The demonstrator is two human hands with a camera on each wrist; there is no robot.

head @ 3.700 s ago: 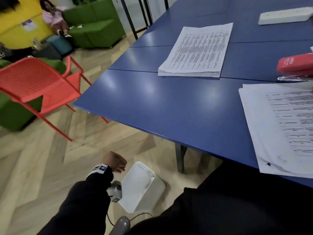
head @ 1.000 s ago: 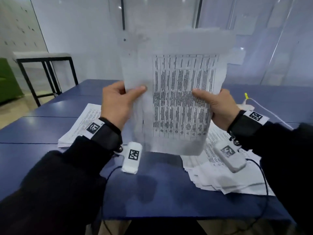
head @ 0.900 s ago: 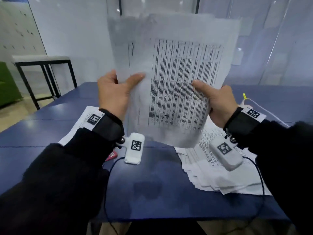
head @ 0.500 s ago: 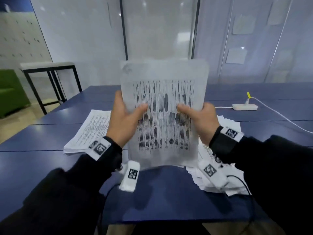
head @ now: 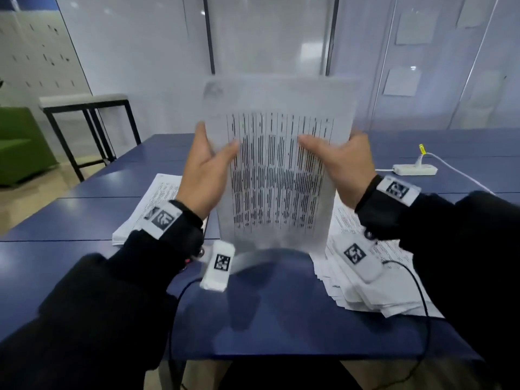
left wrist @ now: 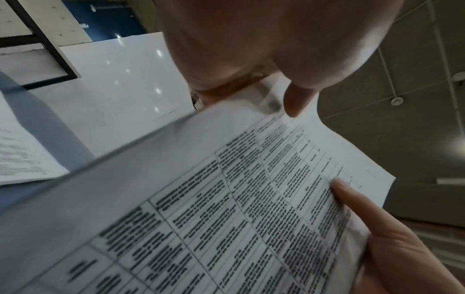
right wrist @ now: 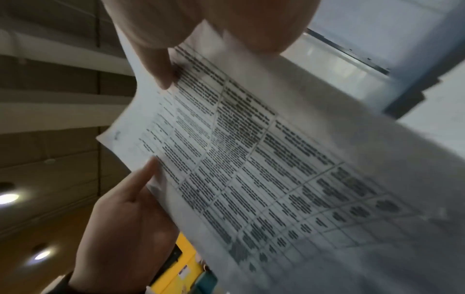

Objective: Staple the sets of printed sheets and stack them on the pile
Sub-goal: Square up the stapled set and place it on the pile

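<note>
I hold a set of printed sheets (head: pixel 278 175) upright over the blue table (head: pixel 267 319), its lower edge just above the tabletop and blurred. My left hand (head: pixel 208 170) grips its left side, thumb on the printed face. My right hand (head: pixel 337 167) grips the right side the same way. The left wrist view shows the sheets (left wrist: pixel 226 199) with my left thumb (left wrist: pixel 297 99) on them and the right thumb lower right. In the right wrist view the sheets (right wrist: pixel 251 159) run diagonally under my right thumb (right wrist: pixel 161 65). A neat pile of sheets (head: pixel 152 204) lies to the left. No stapler shows.
A loose, fanned heap of printed sheets (head: pixel 363 280) lies on the table to the right. A white power strip (head: pixel 415 169) with a cable sits at the far right. A black-framed bench (head: pixel 84 108) and a green sofa (head: pixel 19 144) stand beyond the table's left end.
Both hands have brought the upright sheets down from a raised, fanned position toward the tabletop, and the hands have moved closer together. Earlier still, my left hand was down near a white bin on the floor.
</note>
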